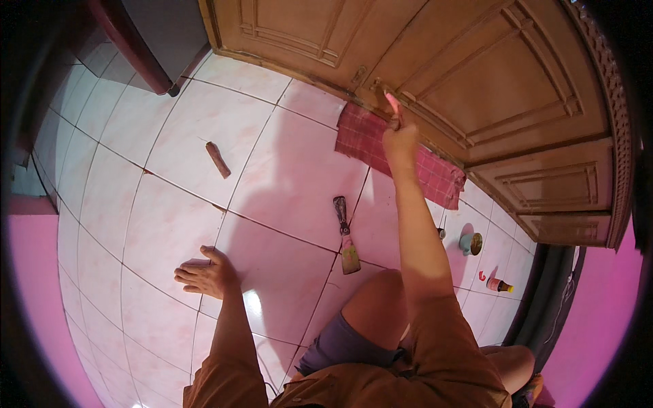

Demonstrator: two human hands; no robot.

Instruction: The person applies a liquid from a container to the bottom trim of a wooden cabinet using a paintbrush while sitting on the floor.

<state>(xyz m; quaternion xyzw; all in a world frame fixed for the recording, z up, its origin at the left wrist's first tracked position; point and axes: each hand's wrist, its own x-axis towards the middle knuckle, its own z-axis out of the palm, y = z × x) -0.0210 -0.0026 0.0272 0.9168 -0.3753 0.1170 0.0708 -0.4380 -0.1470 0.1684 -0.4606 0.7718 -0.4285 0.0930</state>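
My right hand (401,136) reaches up to the brown wooden cabinet (490,75), closed around a slim pink object (392,103). Its tip is by the lower edge of a panelled door; the exact kind is not clear. Palm down on the tiles, my left hand (207,273) rests with its fingers stretched out and holds nothing. Between my arms lies a flat, stained tool (346,234) with a dark end and a wide greenish end. A pink checked cloth (439,175) is spread along the cabinet's foot, partly behind my right forearm.
A brown stick-like piece (218,160) lies on the white tiled floor (177,143). Right of my forearm stand a pale blue cup (468,243) and a small dark bottle (500,285) with a yellow top, beside a red bit (482,276). A dark red furniture leg (146,58) stands far left.
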